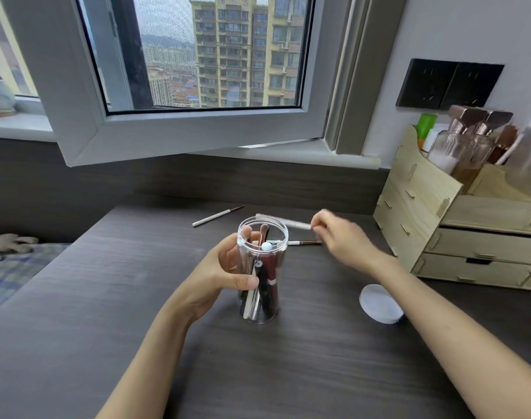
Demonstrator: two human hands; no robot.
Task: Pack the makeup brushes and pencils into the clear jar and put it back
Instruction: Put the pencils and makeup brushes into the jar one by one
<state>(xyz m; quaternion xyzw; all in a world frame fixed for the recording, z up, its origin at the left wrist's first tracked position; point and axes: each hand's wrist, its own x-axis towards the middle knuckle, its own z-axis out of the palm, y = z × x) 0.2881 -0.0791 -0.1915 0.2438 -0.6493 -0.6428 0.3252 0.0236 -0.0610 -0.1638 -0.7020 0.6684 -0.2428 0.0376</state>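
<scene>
A clear jar (262, 309) stands upright in the middle of the dark desk, holding several brushes and pencils. My left hand (228, 275) is wrapped around its side. My right hand (342, 240) hovers just right of the jar's mouth, pinching one end of a white pencil (283, 220) that is blurred and lies nearly level above the rim. Another white pencil with a dark tip (216, 216) lies on the desk behind the jar. A thin brush (303, 243) lies just behind the jar, partly hidden by my right hand.
The jar's white lid (380, 303) lies on the desk to the right. A wooden drawer organiser (457, 237) with bottles on top stands at the right edge. An open window sash (179, 140) hangs over the desk's back. A bed with checked cloth (13, 267) is at left.
</scene>
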